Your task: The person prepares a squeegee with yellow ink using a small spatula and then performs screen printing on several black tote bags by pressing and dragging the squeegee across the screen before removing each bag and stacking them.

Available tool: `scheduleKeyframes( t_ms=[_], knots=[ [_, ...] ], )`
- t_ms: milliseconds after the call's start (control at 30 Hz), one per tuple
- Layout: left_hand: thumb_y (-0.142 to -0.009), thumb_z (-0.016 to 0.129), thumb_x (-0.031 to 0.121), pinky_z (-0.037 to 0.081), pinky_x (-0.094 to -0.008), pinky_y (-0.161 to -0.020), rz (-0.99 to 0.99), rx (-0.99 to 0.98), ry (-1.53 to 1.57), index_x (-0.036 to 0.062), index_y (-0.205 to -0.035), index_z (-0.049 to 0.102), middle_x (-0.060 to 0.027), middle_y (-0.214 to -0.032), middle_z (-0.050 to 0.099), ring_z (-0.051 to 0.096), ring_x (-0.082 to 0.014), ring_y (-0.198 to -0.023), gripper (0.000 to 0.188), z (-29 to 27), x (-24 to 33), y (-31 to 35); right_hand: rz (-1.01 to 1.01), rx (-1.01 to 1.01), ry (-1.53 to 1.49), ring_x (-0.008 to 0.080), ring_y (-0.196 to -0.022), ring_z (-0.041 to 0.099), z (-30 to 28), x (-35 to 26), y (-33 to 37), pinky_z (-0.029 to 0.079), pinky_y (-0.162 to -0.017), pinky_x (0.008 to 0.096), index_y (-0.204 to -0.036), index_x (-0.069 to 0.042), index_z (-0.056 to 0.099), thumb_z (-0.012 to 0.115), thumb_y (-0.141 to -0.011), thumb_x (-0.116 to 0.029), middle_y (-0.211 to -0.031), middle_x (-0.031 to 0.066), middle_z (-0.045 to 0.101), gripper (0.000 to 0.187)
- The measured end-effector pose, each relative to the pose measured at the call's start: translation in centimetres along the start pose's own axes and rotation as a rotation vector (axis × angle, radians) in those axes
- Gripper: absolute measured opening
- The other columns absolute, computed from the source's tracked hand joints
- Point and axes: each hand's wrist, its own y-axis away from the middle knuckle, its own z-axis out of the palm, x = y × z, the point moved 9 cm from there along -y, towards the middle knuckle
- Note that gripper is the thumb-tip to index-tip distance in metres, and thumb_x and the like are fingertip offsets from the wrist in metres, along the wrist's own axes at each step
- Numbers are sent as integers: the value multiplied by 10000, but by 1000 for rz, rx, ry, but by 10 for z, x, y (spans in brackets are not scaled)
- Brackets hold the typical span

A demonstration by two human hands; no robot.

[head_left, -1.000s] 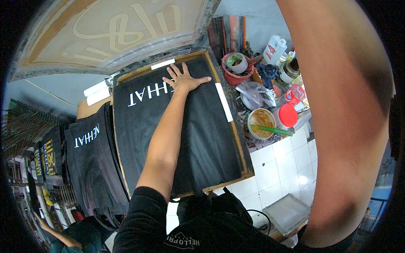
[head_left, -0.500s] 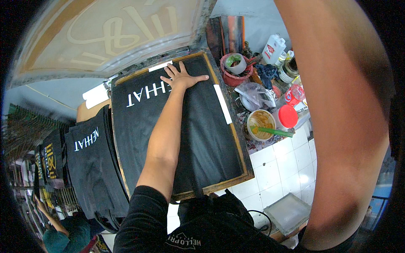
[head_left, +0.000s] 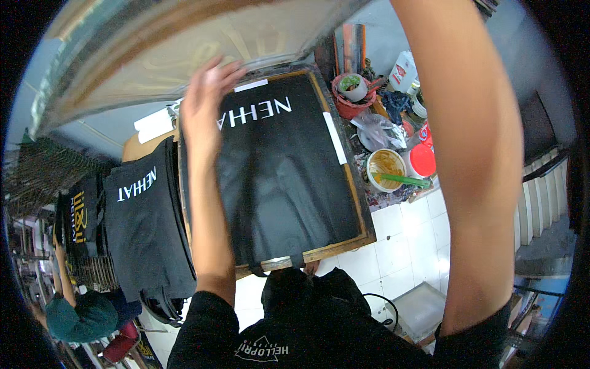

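A black fabric bag (head_left: 289,160) with white lettering lies flat on a wood-edged board (head_left: 367,224), its handles hanging over the near edge. Above the far left part of the board is my left hand (head_left: 212,83), smeared by motion, with its fingers apart and nothing visible in them. Over the far side slants a large framed printing screen (head_left: 184,58), its pale mesh above and behind that hand. My right forearm (head_left: 476,166) rises along the right side, and the hand itself is beyond the top edge. White strips are stuck along the board's far and right sides.
Black lettered bags (head_left: 144,227) are stacked left of the board. At right stand an ink tub (head_left: 386,166) with a green spatula (head_left: 402,179), a red-lidded jar (head_left: 422,161) and a red basin (head_left: 350,107). A co-worker (head_left: 80,317) in green is at lower left.
My left hand has lifted off the bag and moved left toward the screen. The screen has come down lower over the board's far side. My right arm has shifted left.
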Motion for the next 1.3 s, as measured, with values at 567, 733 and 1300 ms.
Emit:
scheduleKeyframes(
  t_ms=[567, 733, 1300],
  knots=[
    [-988, 594, 180, 587, -337, -810, -1008, 183, 380, -83, -1083, 651, -215, -1036, 742, 742, -246, -862, 286, -107, -39, 388, -65, -585, -257, 301, -762, 682, 139, -15, 352, 529, -678, 424, -803, -66, 677, 843, -679, -392, -767, 94, 667, 387],
    [-950, 587, 137, 596, -348, -810, -1043, 193, 422, -104, -1100, 626, -235, -1038, 733, 744, -266, -863, 287, -106, -46, 390, -151, -619, -228, 302, -754, 669, 149, -29, 369, 520, -672, 413, -801, -66, 670, 864, -650, -297, -777, 100, 661, 338],
    [-886, 406, 24, 487, -514, -1081, -1300, 410, 859, -210, -1186, 515, -340, -1230, 627, 603, -435, -1237, 395, -103, -49, 400, -173, -657, -13, 335, -898, 716, 367, 23, 171, 554, -795, 455, -1021, -96, 767, 837, -662, -566, -932, 154, 745, 596]
  ],
)
